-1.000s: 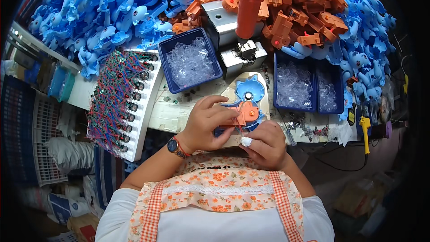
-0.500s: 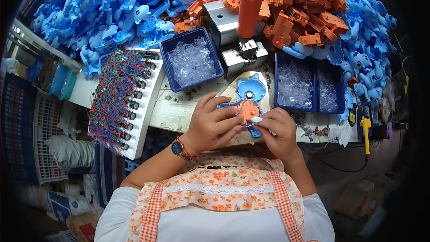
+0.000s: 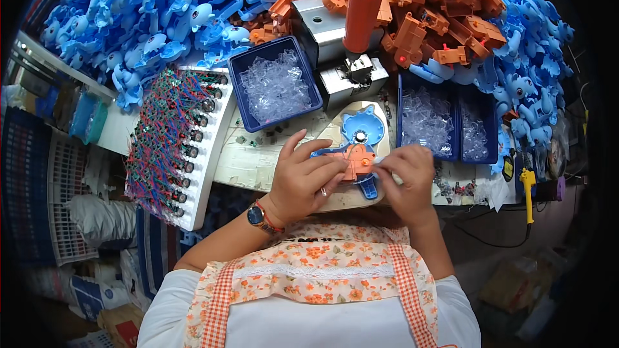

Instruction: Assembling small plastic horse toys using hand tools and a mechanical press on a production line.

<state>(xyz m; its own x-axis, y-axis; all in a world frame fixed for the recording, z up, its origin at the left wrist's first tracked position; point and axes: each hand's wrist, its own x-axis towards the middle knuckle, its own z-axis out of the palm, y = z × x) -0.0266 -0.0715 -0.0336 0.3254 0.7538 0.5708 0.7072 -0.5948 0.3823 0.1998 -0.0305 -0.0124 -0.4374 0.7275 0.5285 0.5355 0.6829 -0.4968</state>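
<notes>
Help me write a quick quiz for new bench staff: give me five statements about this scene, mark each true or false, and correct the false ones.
1. The left hand touches the orange housing. True.
2. The wristwatch is worn on the right. False: the wristwatch is on the left.
3. The left blue bin holds clear plastic pieces. True.
4. The white tray of wired parts stands right of both hands. False: it stands to their left.
5. The yellow-handled tool is right of the right hand. True.
</notes>
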